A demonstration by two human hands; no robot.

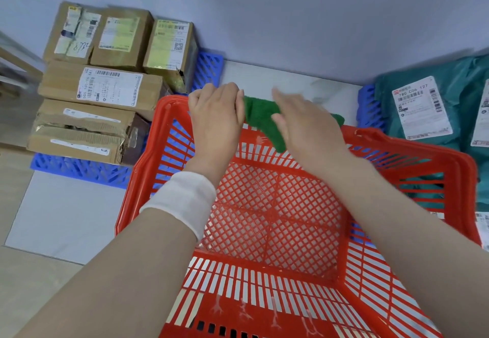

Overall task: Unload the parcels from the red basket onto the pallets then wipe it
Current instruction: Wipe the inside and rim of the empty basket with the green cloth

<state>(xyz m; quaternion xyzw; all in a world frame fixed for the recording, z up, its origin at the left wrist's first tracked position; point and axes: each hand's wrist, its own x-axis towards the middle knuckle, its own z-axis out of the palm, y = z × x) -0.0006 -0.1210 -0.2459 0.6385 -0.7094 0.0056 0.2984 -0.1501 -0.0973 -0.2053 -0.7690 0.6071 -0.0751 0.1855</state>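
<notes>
head: cloth [260, 115] btwn l fingers [234, 96], r fingers [289, 100]

A plain blue-grey wall [291, 14] fills the far side of the scene from left to right, evenly lit. At its foot runs a strip of glossy white floor tile [304, 83] with faint grey veining. On the near left lies a paler grey-white floor panel [60, 213], set at a slant and edged by a thin dark joint. Beige flooring [31, 284] borders it on its near and left sides. At the far left edge, light wooden rails [18, 65] cross at a slant, too blurred to tell more
</notes>
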